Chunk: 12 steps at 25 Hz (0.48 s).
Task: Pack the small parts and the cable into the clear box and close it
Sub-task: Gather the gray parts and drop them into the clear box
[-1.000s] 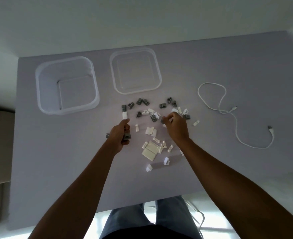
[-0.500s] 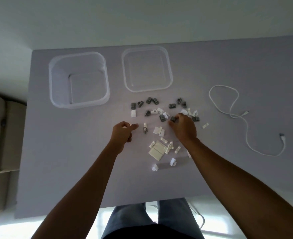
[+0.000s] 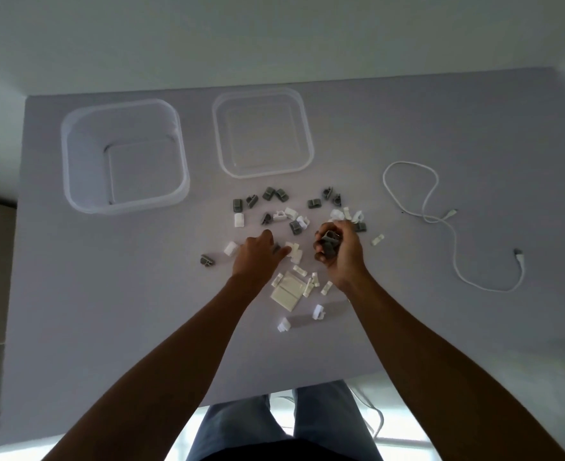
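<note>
Two bare hands work over scattered small parts (image 3: 296,224) on a grey table (image 3: 108,294); the right hand (image 3: 339,249) grasps several grey clips (image 3: 328,242); the left hand (image 3: 258,256) lies flat, fingers loose; the clear box (image 3: 123,154) sits far left — its lid (image 3: 263,138) beside it; the white cable (image 3: 440,217) lies right.

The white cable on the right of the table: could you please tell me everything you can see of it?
The white cable is thin and looks plastic-coated, with a small plug at each end. It lies loose on the grey table, one end curled into an open loop, the rest trailing toward the near right. Neither hand touches it; it lies apart from the small parts.
</note>
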### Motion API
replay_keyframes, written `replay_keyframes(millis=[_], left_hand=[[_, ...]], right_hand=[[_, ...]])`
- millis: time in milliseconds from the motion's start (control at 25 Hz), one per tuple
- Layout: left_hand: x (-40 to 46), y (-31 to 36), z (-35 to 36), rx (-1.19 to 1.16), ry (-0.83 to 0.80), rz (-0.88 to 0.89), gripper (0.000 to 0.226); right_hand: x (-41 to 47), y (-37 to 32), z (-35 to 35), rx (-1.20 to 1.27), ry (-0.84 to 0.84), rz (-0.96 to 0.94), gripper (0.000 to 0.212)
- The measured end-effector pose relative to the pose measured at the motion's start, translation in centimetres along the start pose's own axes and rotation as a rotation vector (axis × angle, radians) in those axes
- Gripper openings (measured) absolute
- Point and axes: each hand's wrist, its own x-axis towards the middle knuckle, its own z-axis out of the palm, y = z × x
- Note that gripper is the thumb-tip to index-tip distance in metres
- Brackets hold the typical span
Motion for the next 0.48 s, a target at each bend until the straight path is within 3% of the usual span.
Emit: replay_keyframes(millis=[120,200,480], left_hand=[[0.5,0.2,0.5,-0.035,-0.043,-0.01,0.036],[0.6,-0.1,0.9,-0.082,-0.048,-0.012,0.036],[-0.4,-1.7,1.4,-0.051,-0.036,0.075,0.028]], right_hand=[[1.1,0.5,0.2,-0.617,0.151,-0.272,0.035],[2.0,1.0,0.9,-0.966,0.113,-0.482,0.025],[3.8,2.4,2.2,-1.533,0.048,-0.638,0.027]])
